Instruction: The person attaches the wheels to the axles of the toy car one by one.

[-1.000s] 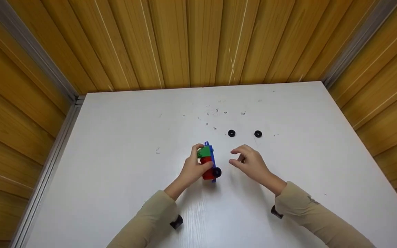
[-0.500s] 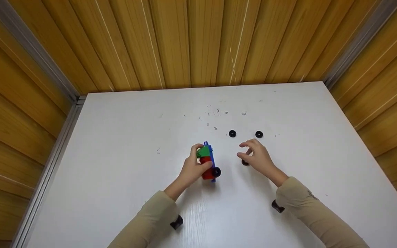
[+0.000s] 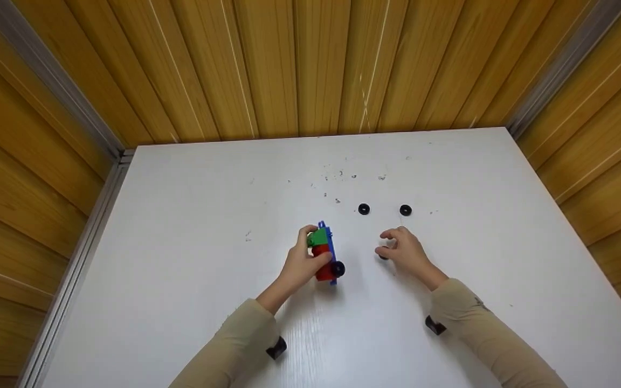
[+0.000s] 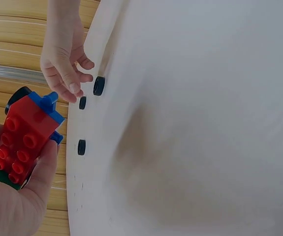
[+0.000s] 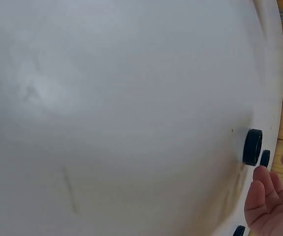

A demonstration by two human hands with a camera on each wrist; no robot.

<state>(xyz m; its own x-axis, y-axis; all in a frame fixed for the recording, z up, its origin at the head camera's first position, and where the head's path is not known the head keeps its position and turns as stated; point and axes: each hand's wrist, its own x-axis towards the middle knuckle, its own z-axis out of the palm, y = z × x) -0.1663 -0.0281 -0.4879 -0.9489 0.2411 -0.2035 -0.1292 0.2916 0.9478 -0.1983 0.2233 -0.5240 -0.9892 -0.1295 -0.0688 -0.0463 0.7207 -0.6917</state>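
My left hand (image 3: pixel 302 265) grips a toy car made of building bricks, holding it tilted above the table. Red bricks (image 4: pixel 28 135) and a green one (image 3: pixel 318 237) sit on its blue base (image 3: pixel 332 248). One black wheel (image 3: pixel 338 269) shows on the car's near end. To the right, my right hand (image 3: pixel 408 254) hovers with bent fingers spread apart over a loose black wheel (image 3: pixel 383 257), partly hidden by the thumb in the head view. In the right wrist view that wheel (image 5: pixel 252 147) stands beside the fingertips, with nothing held between them.
Two more loose black wheels, one left (image 3: pixel 364 209) and one right (image 3: pixel 405 210), lie farther back on the white table (image 3: pixel 208 188). Wood-panelled walls (image 3: pixel 267 70) close in the table's back and sides. Black devices sit below both sleeves.
My right hand has moved right, away from the car, to above the loose wheel, bringing thumb and fingers lower beside it. The left hand has kept its hold on the car almost still.
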